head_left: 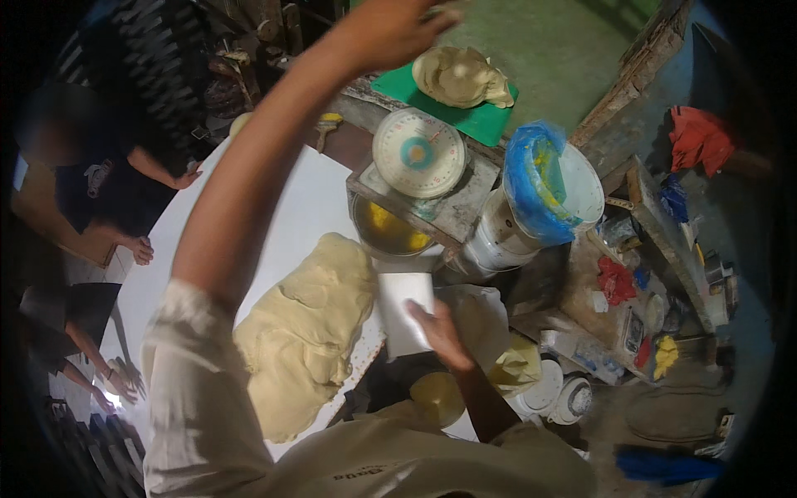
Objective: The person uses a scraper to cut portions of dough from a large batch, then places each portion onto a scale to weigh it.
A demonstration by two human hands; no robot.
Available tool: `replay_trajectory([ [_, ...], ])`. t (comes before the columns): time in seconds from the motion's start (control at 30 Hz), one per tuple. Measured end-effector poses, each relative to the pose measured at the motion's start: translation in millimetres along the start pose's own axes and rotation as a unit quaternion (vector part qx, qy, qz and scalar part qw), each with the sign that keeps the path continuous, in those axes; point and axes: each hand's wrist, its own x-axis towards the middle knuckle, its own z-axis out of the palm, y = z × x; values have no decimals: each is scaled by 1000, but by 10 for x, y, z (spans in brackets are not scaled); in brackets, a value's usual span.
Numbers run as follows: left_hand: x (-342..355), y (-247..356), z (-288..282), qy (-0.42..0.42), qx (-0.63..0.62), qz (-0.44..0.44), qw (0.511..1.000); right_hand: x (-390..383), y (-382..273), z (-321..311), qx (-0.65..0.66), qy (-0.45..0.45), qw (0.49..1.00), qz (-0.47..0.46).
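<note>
My left arm reaches far forward, and my left hand [394, 31] is at the top edge, just left of a lump of dough [458, 76]. Its fingers look stretched out and partly cut off, with nothing seen in them. That lump lies on a green board [486, 123] behind a dial scale [419, 153]. My right hand [444, 334] grips a white flat rectangular scraper [402, 295], thumb on its face. A large mass of pale yellow dough [307, 332] lies on the white table [286, 207], left of the right hand.
Behind the scraper is a metal pot [369, 228] with yellow contents. White buckets [486, 245] stand to the right, one with a blue plastic bag [531, 178]. A brush [329, 124] lies beyond the table. Other people's hands [141, 249] are at the far left edge. A cluttered wooden shelf [664, 241] is at right.
</note>
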Motion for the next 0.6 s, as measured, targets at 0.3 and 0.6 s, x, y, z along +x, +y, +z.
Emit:
replay_trajectory([
  [0.3,774,-873,1534,-186,31,-104,977,-885,674,-849,-36,267,955,121],
  [0.6,578,-284,1198,66,198,-70,975,-554,422,-948,-16,261,960,97],
])
